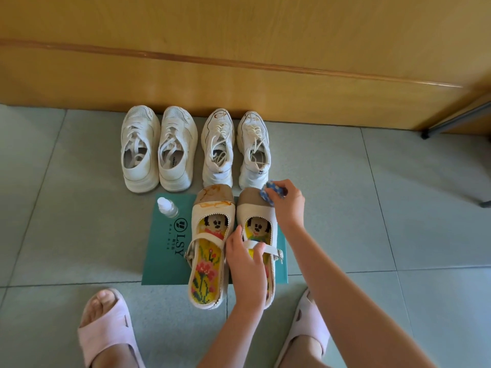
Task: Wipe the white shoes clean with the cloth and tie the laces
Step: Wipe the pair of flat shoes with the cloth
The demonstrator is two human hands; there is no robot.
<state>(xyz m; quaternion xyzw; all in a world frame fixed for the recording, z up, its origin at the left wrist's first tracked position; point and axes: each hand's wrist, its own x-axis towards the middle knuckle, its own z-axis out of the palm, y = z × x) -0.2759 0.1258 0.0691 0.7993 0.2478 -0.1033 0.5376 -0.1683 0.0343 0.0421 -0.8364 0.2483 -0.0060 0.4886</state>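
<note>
Right hand (288, 205): fingers curled round a bunched blue-and-white cloth (271, 193), pressing it down on the tan toe cap of the right strap shoe (255, 211)
Left hand (245, 261): grips the same shoe at its inner wall, thumb outside pointing to 12 o'clock, fingers bent over the strap and into the opening
Cloth: at the 1 o'clock corner of the right strap shoe, touching the toe cap
Left strap shoe (212, 211): just beside its mate at 9 o'clock, brown-orange smears over the toe cap and front band
Insoles: both stitched in yellow with a cartoon face and flowers
Green board (164, 251): flat under both strap shoes, printed letters LSY on it
Dropper bottle (167, 207): upright on the board's 11 o'clock corner, apart from the shoes
Left sneaker pair (138, 171): at 12 o'clock of the board, toes to the wooden panel (239, 88)
Right sneaker pair (218, 171): at 3 o'clock of the first pair, heels near the strap shoes' toes
Laces (255, 144): loose, ends lying inside the sneakers
Pink slippers (106, 333): on the person's feet at 7 and 5 o'clock of the board, on grey floor tiles (79, 208)
</note>
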